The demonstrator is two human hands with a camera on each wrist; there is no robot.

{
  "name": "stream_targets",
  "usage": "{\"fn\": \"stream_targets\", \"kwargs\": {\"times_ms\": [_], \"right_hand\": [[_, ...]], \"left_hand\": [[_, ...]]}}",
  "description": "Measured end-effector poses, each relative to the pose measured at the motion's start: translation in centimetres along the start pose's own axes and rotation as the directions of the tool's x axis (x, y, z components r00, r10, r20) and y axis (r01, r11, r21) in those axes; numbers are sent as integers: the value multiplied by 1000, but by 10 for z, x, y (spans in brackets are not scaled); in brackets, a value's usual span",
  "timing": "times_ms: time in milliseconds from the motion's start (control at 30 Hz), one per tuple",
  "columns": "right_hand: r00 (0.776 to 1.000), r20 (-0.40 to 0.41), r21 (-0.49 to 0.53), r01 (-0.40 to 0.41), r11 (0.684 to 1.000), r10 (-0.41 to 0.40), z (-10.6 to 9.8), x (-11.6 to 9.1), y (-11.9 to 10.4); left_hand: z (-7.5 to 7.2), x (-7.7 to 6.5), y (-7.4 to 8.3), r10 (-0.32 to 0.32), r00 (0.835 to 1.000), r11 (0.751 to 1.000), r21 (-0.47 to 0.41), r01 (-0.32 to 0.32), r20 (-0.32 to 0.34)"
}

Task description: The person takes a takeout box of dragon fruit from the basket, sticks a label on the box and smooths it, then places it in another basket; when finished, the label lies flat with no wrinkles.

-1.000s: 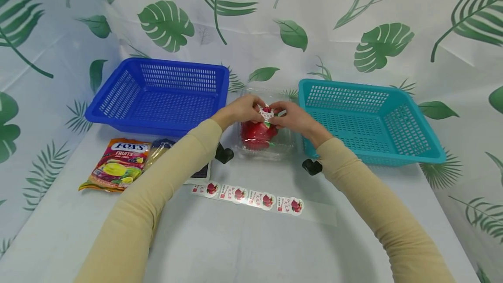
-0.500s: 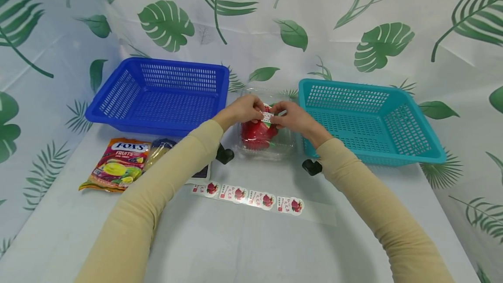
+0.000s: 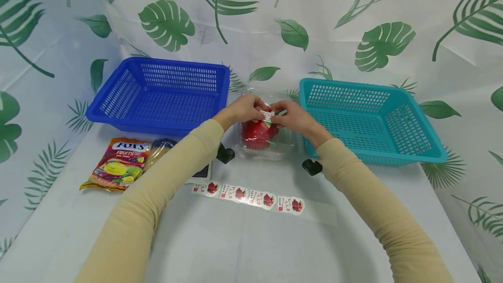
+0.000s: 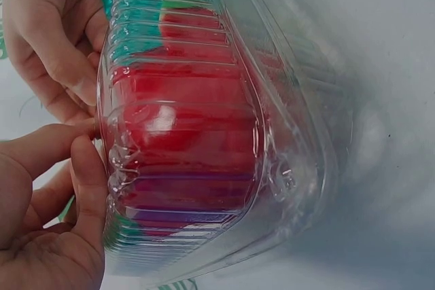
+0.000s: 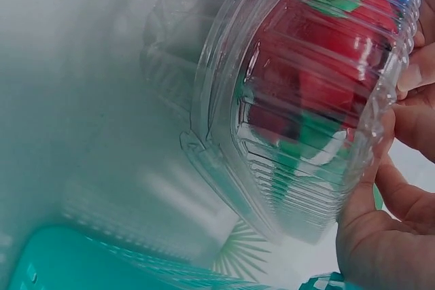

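A clear plastic clamshell box (image 3: pixel 284 142) with ridged walls holds red fruit (image 3: pixel 257 133) with green parts, at the back middle of the table in the head view. Over its lid, a white sticker with a red fruit picture (image 3: pixel 268 115) is held between the two hands. My left hand (image 3: pixel 244 108) pinches the sticker's left edge, and my right hand (image 3: pixel 292 117) pinches its right edge. From the left wrist, the left hand's fingertips (image 4: pixel 87 142) appear right at the lid's top. The right wrist view has the right hand (image 5: pixel 391 202) bent against the lid's edge.
A blue basket (image 3: pixel 157 128) stands left of the box, a teal basket (image 3: pixel 377 156) right of it. A strip of several stickers (image 3: pixel 251 198) lies in front. A candy bag (image 3: pixel 118 165) and other packs lie at left, partly under the left arm.
The sticker tipped flat toward the lid, then its face turned slightly back into view between the fingertips. Both hands stay nearly in place.
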State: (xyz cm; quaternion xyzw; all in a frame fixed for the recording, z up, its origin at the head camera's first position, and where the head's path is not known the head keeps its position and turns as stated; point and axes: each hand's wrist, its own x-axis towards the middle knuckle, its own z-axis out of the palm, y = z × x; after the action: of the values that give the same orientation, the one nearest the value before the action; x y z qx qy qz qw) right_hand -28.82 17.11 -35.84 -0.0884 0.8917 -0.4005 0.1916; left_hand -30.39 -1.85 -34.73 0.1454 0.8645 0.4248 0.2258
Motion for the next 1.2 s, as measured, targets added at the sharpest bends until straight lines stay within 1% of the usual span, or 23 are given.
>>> {"fn": "stream_targets", "kwargs": {"times_ms": [133, 333, 667, 833, 1000, 1100, 1200], "right_hand": [[1000, 2, 6, -2, 1000, 2, 0, 0, 0], [1000, 6, 6, 9, 1000, -9, -1, 0, -1], [1000, 7, -17, 11, 1000, -11, -1, 1, 0], [999, 11, -24, 34, 999, -33, -1, 0, -1], [998, 20, -43, 55, 998, -54, -2, -1, -2], [999, 24, -34, 48, 998, -47, -1, 0, -3], [999, 31, -20, 24, 1000, -23, -1, 0, -3]], "left_hand": [[0, 1, -1, 2, 1000, 1000, -4, -2, -1], [0, 1, -1, 24, 1000, 999, 24, -23, 0], [0, 3, -1, 17, 1000, 1000, -2, -17, 0], [-1, 4, -1, 12, 1000, 1000, -26, -11, 8], [-1, 4, -1, 16, 1000, 1000, -20, -16, 3], [-1, 3, -2, 14, 1000, 1000, -9, -14, 1], [-1, 3, -1, 8, 1000, 1000, 4, -8, 0]]}}
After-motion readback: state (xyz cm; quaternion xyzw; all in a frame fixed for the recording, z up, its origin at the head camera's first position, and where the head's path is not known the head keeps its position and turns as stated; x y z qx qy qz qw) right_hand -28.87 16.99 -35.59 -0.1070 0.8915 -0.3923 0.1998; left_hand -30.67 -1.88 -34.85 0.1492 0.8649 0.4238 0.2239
